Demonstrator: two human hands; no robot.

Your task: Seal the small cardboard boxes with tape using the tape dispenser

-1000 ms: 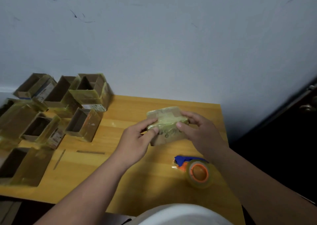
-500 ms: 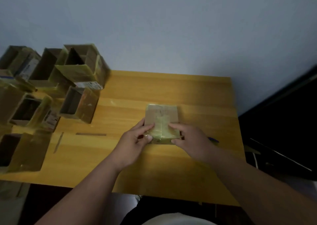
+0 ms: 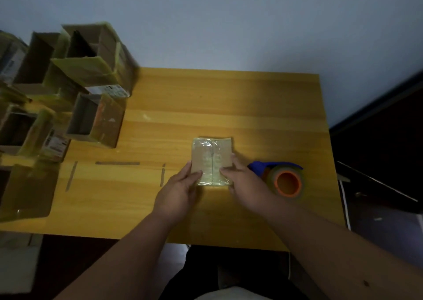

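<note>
A small cardboard box (image 3: 212, 155) lies closed on the wooden table (image 3: 229, 103), with shiny clear tape along its middle seam. My left hand (image 3: 177, 191) holds its near left edge, thumb on top. My right hand (image 3: 246, 180) holds the near right edge the same way. The tape dispenser (image 3: 283, 180), blue handle and orange core with a roll of clear tape, rests on the table just right of my right hand, untouched.
Several open cardboard boxes (image 3: 96, 119) with taped flaps crowd the table's left side, some stacked (image 3: 91, 55). A wall rises behind the table. Thin cardboard strips (image 3: 117, 163) lie left of my hands. Dark floor drops off at the right.
The box went from tilted up in my hands to lying flat on the table. The view swung downward, and the dispenser shows again beside my right hand.
</note>
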